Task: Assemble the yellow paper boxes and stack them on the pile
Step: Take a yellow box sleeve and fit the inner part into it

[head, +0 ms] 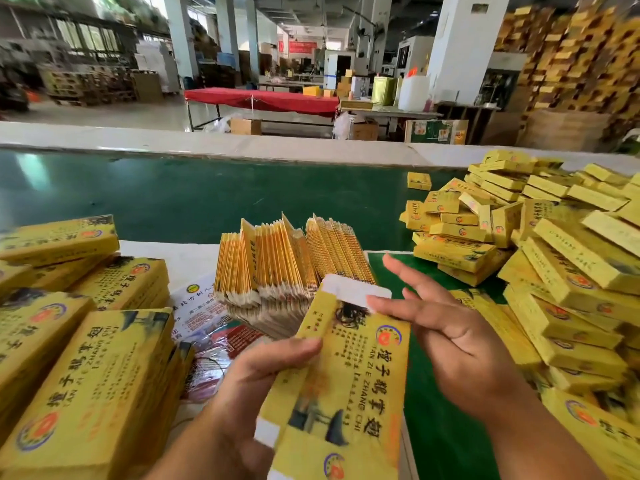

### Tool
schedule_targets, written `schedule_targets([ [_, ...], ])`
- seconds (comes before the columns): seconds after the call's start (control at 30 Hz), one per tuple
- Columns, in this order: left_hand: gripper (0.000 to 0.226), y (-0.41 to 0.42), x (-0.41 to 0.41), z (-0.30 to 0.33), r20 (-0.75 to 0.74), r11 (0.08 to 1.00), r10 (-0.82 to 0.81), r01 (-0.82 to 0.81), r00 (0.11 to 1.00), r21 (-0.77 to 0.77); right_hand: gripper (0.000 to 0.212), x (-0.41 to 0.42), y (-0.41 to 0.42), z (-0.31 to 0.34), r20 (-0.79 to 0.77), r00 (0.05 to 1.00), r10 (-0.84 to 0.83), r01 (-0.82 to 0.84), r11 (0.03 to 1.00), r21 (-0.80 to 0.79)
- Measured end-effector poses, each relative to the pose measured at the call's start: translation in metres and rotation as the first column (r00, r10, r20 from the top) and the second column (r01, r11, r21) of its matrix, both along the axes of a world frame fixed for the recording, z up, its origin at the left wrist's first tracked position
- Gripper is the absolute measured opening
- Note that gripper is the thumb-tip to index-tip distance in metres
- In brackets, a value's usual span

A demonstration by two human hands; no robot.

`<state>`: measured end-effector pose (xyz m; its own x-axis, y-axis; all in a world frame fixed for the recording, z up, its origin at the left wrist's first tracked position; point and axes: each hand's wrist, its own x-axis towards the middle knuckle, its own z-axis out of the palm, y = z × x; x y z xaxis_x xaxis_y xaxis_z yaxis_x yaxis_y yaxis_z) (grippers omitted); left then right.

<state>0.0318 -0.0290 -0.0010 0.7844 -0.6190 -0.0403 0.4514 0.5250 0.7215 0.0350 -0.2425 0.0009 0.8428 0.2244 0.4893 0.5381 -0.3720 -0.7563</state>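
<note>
Head view: left hand point(263, 372) grips the flat yellow box point(349, 382); right hand point(446, 327) (fingers spread) touches its white flap.

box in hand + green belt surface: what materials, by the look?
Box blank: seems thin printed paperboard, yellow with slight sheen; its white uncoated tab and flat creases suggest it. Green surface: looks like smooth, glossy PVC or rubber belting, since it reflects light, though I can't confirm.

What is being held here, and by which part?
A flat yellow box, not yet folded up. The left hand grips its left long edge, thumb on the printed face. The right hand's straight fingers touch its white top flap.
</note>
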Motion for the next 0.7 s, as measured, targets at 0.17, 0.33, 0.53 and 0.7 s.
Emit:
schedule_targets([
  [0.17, 0.04, -0.002, -0.004, 0.001, -0.029, 0.965, -0.143, 0.132, 0.989, -0.228, 0.068, -0.004, 0.0, -0.002, -0.154, 0.986, 0.068, -0.069, 0.998, 0.0],
  [0.33, 0.041, -0.006, -0.007, 0.001, -0.047, 0.993, -0.119, 0.119, 0.992, -0.017, 0.048, -0.009, 0.007, 0.001, 0.023, 1.0, -0.017, 0.021, 0.98, -0.199],
  [0.53, 0.073, -0.006, -0.001, -0.014, 0.046, 0.987, -0.1, 0.093, 0.994, 0.13, 0.048, -0.014, 0.012, 0.001, -0.054, 0.998, -0.023, 0.016, 0.99, -0.14],
  [0.7, 0.069, -0.007, -0.003, -0.012, 0.233, 0.945, -0.128, 0.047, 0.964, 0.325, 0.029, -0.012, 0.014, -0.001, -0.203, 0.977, 0.073, -0.072, 0.997, 0.013],
])
